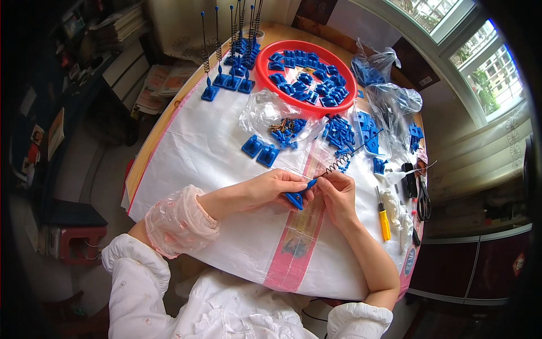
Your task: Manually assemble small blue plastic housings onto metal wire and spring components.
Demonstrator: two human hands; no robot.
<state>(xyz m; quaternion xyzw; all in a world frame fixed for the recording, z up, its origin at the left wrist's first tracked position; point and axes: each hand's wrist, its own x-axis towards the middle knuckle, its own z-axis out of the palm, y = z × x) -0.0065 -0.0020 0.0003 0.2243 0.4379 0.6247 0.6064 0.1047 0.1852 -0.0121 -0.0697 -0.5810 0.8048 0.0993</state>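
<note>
My left hand is closed around a blue plastic piece, whose flat rounded end sticks out below the fingers. A narrow blue tip points from it toward my right hand. There my thumb and fingers pinch the lower end of a black coil spring, which slants up to the right and ends in a thin straight wire. The spring's end meets the blue tip between the hands; my fingertips partly hide the joint. Two blue bases lie on the table beyond my left hand.
A red basin of blue parts stands at the back. Upright spring pieces on blue bases stand to its left. Nearer lie screws, small blue parts and a clear tray. A yellow-handled screwdriver and scissors lie right.
</note>
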